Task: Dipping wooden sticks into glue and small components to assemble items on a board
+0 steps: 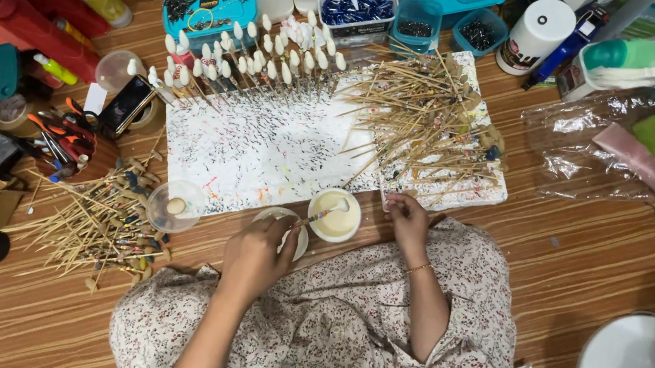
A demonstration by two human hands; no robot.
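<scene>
Left hand point(254, 257) pinches a stick point(322, 213), its long axis running toward two o'clock into the cream cup point(334, 216); right hand point(407, 217), at three o'clock of the cup, pinches another stick point(382, 189).

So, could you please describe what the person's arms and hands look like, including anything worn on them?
Both forearms are bare below loose sleeves of a pale cloth with a small dark floral print. The right hand has a thin gold bracelet around its wrist. The left hand shows no gloves or bracelet; rings cannot be made out from this view.
</scene>
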